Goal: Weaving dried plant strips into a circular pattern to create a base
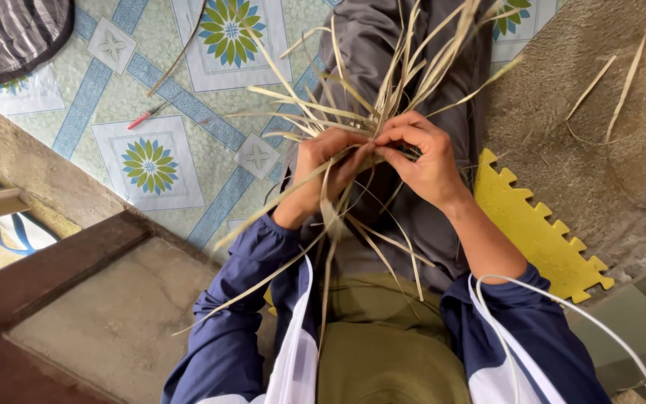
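Note:
A loose bundle of pale dried straw strips (383,90) fans out over my lap, crossing at a woven knot between my hands. My left hand (321,170) grips the strips from the left, fingers curled around them. My right hand (422,158) pinches strips at the same crossing from the right, thumb and fingers closed on them. Long ends (338,247) trail down toward my body over grey trousers and a navy-and-white jacket.
A yellow foam puzzle mat (536,232) lies at my right on rough concrete. Patterned floor tiles (151,164) with a red-handled tool (143,117) lie at the left. A dark wooden frame (54,269) and a sandal (16,228) are at lower left. A white cord (600,329) hangs at lower right.

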